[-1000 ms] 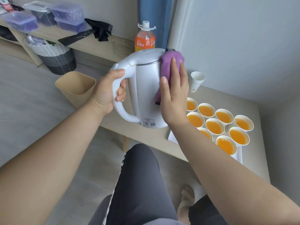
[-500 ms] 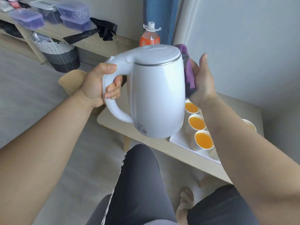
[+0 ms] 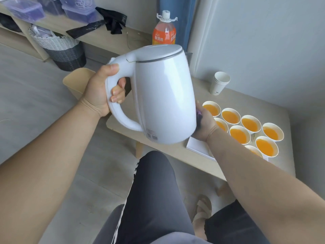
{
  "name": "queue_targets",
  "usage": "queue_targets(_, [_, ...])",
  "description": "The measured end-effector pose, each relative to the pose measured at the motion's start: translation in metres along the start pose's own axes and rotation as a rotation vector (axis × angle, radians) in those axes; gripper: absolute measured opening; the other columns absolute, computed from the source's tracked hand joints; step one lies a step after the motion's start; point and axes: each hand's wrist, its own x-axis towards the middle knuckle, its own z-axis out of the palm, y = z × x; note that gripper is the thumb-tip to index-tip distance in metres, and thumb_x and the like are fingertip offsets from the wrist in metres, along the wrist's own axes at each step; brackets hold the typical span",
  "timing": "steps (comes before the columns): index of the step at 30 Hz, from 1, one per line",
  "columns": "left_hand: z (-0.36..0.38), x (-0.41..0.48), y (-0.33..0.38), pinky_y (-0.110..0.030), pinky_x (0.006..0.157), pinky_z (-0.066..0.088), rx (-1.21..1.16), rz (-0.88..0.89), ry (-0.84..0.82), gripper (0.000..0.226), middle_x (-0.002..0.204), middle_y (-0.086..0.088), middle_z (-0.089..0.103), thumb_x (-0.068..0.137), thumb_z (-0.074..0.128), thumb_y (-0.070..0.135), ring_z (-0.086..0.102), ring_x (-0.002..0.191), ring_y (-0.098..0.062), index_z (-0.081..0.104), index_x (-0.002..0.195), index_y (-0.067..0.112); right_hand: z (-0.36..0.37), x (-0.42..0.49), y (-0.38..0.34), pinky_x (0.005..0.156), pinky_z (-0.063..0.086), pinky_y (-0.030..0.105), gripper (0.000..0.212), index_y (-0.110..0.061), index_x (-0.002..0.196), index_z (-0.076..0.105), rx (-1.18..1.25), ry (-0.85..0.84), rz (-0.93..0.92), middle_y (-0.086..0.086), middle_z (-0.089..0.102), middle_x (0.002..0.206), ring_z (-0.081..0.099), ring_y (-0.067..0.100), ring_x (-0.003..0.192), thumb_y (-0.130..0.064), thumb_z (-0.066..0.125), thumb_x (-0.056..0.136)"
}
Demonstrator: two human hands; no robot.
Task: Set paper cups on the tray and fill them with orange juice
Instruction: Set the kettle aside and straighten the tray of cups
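Low beige table (image 3: 274, 110) bears the white tray (image 3: 198, 147) of juice-filled paper cups (image 3: 240, 134), just right of a near-upright electric kettle (image 3: 165, 95) gripped by its handle in the left hand (image 3: 100, 92); the nearer right hand (image 3: 204, 125) presses a purple cloth (image 3: 199, 114) to it, fingers hidden.

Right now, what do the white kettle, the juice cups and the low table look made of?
The kettle looks like glossy white plastic: smooth sheen, moulded one-piece handle; coated metal is possible. The juice cups look like matte white paper, with thin rolled rims. The low table seems pale wood or laminate, matte.
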Motion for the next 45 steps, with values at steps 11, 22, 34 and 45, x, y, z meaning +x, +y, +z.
queue_targets(11, [0.001, 0.023, -0.026, -0.018, 0.035, 0.025, -0.099, 0.082, 0.307, 0.033, 0.048, 0.007, 0.044, 0.052, 0.067, 0.042, 0.033, 0.032, -0.007, 0.05, 0.064, 0.016, 0.04, 0.024, 0.031, 0.103, 0.043, 0.034, 0.04, -0.023, 0.114, 0.063, 0.265, 0.104, 0.043, -0.003, 0.069, 0.103, 0.062, 0.021, 0.1, -0.051, 0.039, 0.097])
queue_targets(22, [-0.03, 0.024, -0.033, -0.017, 0.038, 0.024, 0.109, 0.04, 0.274, 0.026, 0.043, 0.005, 0.045, 0.056, 0.065, 0.04, 0.032, 0.03, -0.01, 0.055, 0.053, 0.016, 0.033, 0.061, 0.041, 0.076, 0.058, 0.034, 0.023, -0.017, 0.096, 0.067, 0.111, 0.114, 0.167, 0.001, 0.072, 0.095, 0.071, 0.02, 0.079, -0.034, 0.053, 0.094])
queue_targets(34, [-0.037, 0.046, -0.056, -0.02, 0.042, 0.027, 0.33, 0.042, 0.308, 0.035, 0.039, 0.006, 0.045, 0.057, 0.066, 0.041, 0.033, 0.033, -0.014, 0.052, 0.054, 0.009, -0.002, 0.116, 0.066, 0.102, 0.037, 0.034, 0.061, -0.024, 0.152, 0.019, -1.505, 0.11, -0.115, 0.002, 0.019, 0.156, 0.04, 0.029, 0.13, -0.038, 0.044, 0.098])
queue_targets(45, [-0.003, 0.102, -0.063, -0.021, 0.045, 0.03, 0.397, -0.011, 0.173, 0.029, 0.039, 0.005, 0.043, 0.065, 0.07, 0.032, 0.035, 0.036, -0.014, 0.052, 0.058, 0.01, 0.031, 0.098, -0.043, 0.105, 0.038, 0.043, 0.053, -0.023, 0.136, 0.049, -0.258, 0.183, -0.208, -0.004, 0.054, 0.134, 0.049, 0.021, 0.121, -0.053, 0.023, 0.1])
